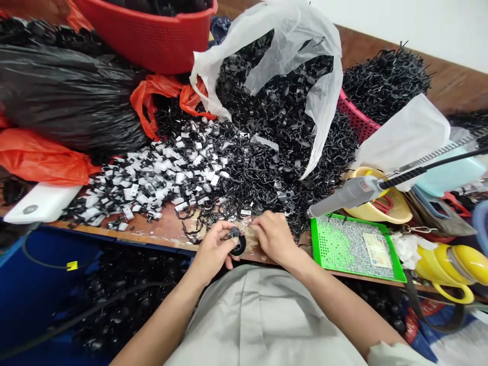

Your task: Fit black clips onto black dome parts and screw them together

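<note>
My left hand (215,249) is at the table's front edge, thumb and fingers closed on a small black round plastic part (239,246). Finer black detail shows at the top of that part, too small to make out. Just to the right, my right hand (275,235) rests low over the tabletop with its fingers curled, the tips close to the round part. Whatever sits between those fingertips is hidden. Beyond both hands lies a heap of small black plastic pieces (263,178). White-and-black clips (152,175) are piled to the left of it.
A grey electric screwdriver (343,195) hangs at right above a green tray (319,249) of small screws. A yellow bottle (442,264) stands further right. At back are a red basket (163,38) and a white plastic bag (328,35). A blue bin (26,295) sits below left.
</note>
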A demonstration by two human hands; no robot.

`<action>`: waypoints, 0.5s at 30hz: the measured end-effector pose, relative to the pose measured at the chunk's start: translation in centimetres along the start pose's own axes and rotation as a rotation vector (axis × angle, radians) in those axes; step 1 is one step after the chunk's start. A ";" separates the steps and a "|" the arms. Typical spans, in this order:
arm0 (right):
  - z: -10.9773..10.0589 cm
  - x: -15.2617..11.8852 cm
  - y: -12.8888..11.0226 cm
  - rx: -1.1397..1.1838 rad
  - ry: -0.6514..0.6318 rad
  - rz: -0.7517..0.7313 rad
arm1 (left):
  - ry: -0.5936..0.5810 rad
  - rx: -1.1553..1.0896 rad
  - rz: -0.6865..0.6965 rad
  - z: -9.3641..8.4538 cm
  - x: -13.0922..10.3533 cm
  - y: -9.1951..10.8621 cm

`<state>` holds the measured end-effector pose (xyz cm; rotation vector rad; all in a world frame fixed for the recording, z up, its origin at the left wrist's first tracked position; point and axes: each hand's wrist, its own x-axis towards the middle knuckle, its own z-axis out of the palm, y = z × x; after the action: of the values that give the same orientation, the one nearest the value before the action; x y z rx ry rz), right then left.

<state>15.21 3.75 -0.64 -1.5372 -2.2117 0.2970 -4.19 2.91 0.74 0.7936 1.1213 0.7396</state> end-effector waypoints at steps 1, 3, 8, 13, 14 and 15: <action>-0.9 0.2 -0.1 0.104 0.049 0.011 | 0.008 -0.029 0.006 0.1 0.1 0.0; -2.7 0.4 -0.6 0.273 0.103 -0.021 | 0.007 -0.076 0.010 0.5 0.2 0.1; -3.5 -0.5 -2.9 0.304 -0.054 -0.208 | 0.006 -0.158 0.014 1.6 0.3 0.0; -1.3 -2.0 -3.2 0.234 0.000 -0.225 | -0.036 -0.213 0.009 1.9 -0.1 -0.3; -1.0 -2.2 -3.2 0.243 0.014 -0.223 | -0.053 -0.228 0.007 1.9 -0.2 -0.3; -0.6 -2.3 -3.2 0.258 0.032 -0.219 | -0.064 -0.240 0.004 1.9 -0.2 -0.3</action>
<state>13.55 0.38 0.69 -1.1467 -2.1926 0.4650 -2.43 2.20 0.99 0.6121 0.9530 0.8296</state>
